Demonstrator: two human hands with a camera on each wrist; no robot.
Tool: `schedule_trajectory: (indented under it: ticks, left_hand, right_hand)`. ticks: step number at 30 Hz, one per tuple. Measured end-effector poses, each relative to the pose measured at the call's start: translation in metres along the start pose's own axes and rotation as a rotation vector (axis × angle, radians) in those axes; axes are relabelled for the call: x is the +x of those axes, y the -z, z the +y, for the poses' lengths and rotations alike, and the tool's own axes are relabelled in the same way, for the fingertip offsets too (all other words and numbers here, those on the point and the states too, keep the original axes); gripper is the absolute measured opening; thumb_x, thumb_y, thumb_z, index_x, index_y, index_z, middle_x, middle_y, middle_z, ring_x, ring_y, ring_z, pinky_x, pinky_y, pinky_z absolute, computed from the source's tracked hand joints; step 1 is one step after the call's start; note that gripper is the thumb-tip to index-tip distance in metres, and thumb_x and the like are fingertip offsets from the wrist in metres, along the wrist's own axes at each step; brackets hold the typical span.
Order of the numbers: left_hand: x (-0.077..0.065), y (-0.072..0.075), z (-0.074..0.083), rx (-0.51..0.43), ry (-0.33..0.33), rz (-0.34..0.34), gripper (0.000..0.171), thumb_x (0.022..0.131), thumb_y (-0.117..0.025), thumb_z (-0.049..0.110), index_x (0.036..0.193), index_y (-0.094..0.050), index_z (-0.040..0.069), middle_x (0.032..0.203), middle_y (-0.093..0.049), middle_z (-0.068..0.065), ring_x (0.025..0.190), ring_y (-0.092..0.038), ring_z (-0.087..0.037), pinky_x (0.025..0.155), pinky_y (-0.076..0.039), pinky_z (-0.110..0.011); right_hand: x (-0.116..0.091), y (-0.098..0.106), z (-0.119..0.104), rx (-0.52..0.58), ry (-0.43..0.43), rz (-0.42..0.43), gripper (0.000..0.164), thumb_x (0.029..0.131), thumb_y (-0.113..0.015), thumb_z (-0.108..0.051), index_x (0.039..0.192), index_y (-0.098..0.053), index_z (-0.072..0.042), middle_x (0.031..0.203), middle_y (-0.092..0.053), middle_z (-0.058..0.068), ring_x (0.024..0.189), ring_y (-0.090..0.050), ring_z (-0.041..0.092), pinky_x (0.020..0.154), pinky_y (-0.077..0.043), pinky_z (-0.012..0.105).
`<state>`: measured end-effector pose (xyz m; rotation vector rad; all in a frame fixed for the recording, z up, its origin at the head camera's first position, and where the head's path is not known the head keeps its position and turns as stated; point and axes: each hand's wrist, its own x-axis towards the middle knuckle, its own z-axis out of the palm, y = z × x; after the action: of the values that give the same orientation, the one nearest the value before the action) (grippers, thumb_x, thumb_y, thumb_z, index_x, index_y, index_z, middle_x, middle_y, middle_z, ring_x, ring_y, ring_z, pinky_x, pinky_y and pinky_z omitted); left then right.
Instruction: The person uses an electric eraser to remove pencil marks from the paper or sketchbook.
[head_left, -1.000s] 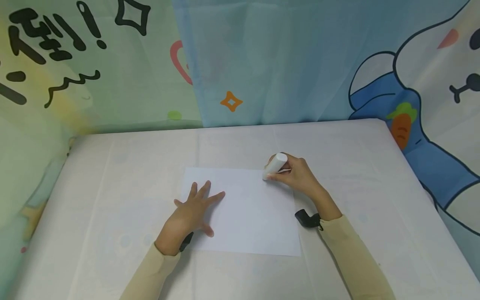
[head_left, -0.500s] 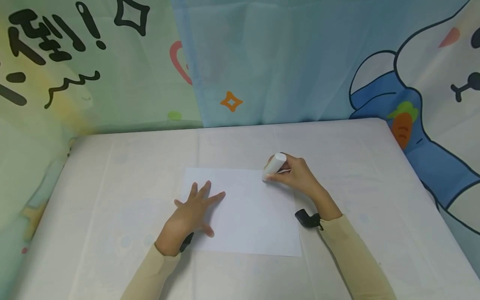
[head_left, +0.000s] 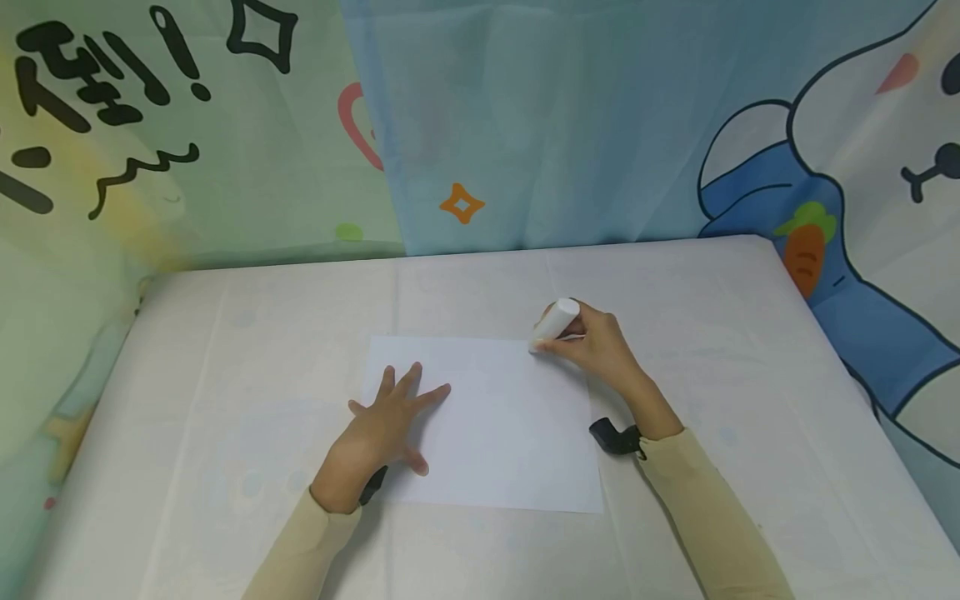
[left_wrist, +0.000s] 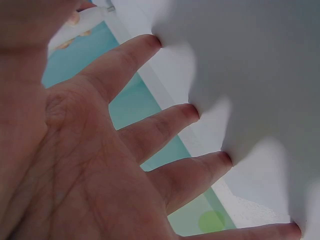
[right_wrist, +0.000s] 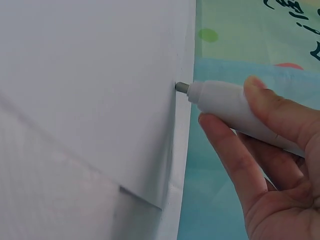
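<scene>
The left hand, fingers spread, touches a rectangular white paper sheet; the right hand pinches a thick white cylindrical pen near its far edge. Light left-hand pressure could let the sheet skid.

Tabletop: soft, even light reaches us.
Paper: we see soft-edged shadows.
Backdrop: dimmer, perhaps slightly blurred.

Smooth metal-tipped pen, matt paper
</scene>
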<state>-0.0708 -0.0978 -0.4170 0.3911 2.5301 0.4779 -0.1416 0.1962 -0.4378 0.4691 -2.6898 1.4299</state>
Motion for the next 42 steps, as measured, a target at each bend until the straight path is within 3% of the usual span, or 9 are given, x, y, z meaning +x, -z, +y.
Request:
schedule_trajectory:
  ticks: [5,13,19,25,34,42]
  left_hand:
    - [0.0010,-0.0015,-0.0014,0.018,-0.005,-0.003,0.103,0.060,-0.093,0.023,0.149,-0.042,0.024,0.161,-0.017,-0.016,0.147,-0.007,-0.047,0.092,-0.023,-0.083]
    - [0.0019,-0.0017,-0.0018,0.025,-0.008,-0.005,0.104,0.060,-0.093,0.024,0.149,-0.041,0.024,0.161,-0.017,-0.016,0.146,-0.007,-0.048,0.091,-0.023,-0.083]
    - [0.0021,-0.0018,-0.0015,0.014,-0.009,-0.005,0.103,0.060,-0.093,0.022,0.149,-0.041,0.024,0.162,-0.016,-0.016,0.146,-0.006,-0.048,0.092,-0.022,-0.084]
    - [0.0031,-0.0023,-0.0022,0.013,-0.008,-0.004,0.103,0.061,-0.093,0.022,0.149,-0.041,0.024,0.162,-0.016,-0.016,0.147,-0.005,-0.048,0.092,-0.022,-0.084]
    - [0.0020,-0.0012,-0.0016,0.016,-0.006,-0.005,0.102,0.061,-0.093,0.022,0.149,-0.041,0.023,0.161,-0.016,-0.017,0.146,-0.006,-0.048,0.092,-0.022,-0.084]
    - [0.0020,-0.0018,-0.0014,0.016,0.002,-0.008,0.103,0.061,-0.093,0.022,0.150,-0.041,0.024,0.162,-0.016,-0.015,0.147,-0.005,-0.047,0.092,-0.022,-0.083]
  right_hand:
    - [-0.0002,-0.0004,0.0001,0.016,-0.015,0.009,0.037,0.073,-0.081,0.005,0.104,-0.062,0.008,0.097,-0.069,0.026,0.087,-0.071,0.039,0.068,-0.049,0.011]
    - [0.0010,-0.0027,0.0003,0.020,0.019,-0.009,0.037,0.072,-0.082,0.005,0.104,-0.063,0.010,0.097,-0.069,0.027,0.086,-0.071,0.040,0.073,-0.057,0.042]
    - [-0.0003,-0.0027,-0.0015,0.016,0.012,0.000,0.037,0.073,-0.082,0.004,0.104,-0.063,0.009,0.097,-0.069,0.026,0.087,-0.071,0.039,0.073,-0.058,0.037]
    - [0.0009,-0.0039,-0.0013,0.037,0.018,-0.025,0.038,0.072,-0.082,0.005,0.104,-0.062,0.011,0.099,-0.068,0.029,0.087,-0.070,0.041,0.075,-0.056,0.048]
    - [0.0017,-0.0058,0.0011,0.012,0.025,-0.007,0.038,0.071,-0.082,0.005,0.104,-0.062,0.010,0.098,-0.069,0.027,0.086,-0.071,0.040,0.073,-0.058,0.043]
    - [0.0009,-0.0045,-0.0004,0.045,0.019,-0.039,0.039,0.072,-0.083,0.004,0.104,-0.063,0.010,0.098,-0.069,0.028,0.086,-0.071,0.039,0.072,-0.058,0.037]
